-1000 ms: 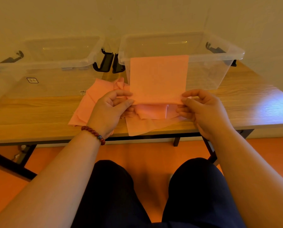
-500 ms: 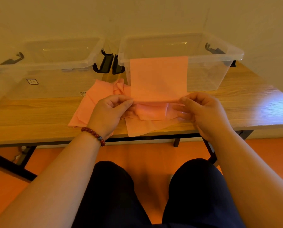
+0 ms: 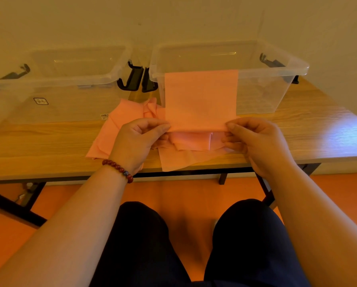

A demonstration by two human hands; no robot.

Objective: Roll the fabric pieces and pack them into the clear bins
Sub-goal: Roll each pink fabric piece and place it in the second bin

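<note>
Both hands pinch the near edge of one pink fabric piece (image 3: 200, 100): my left hand (image 3: 140, 137) holds the left corner between thumb and curled fingers, and my right hand (image 3: 254, 137) holds the right corner in the same way. The piece stands up stretched between them, and it covers the front wall of the right clear bin (image 3: 297, 67). Compared with a second ago almost nothing has moved; only my thumbs have come closer to the lower edge, so I judge that the first turn of the roll is just starting and nothing is packed yet. Both bins look empty to me, the right one and also the left clear bin (image 3: 59, 81). Under my hands lies a loose pile of other pink pieces (image 3: 119, 129) on the wooden table (image 3: 38, 146), and one of them hangs over the table edge. This pile is what stands in the way, because it touches my fingers from below and a loose corner could be caught in the roll. Black latches (image 3: 132, 79) hang between the two bins
</note>
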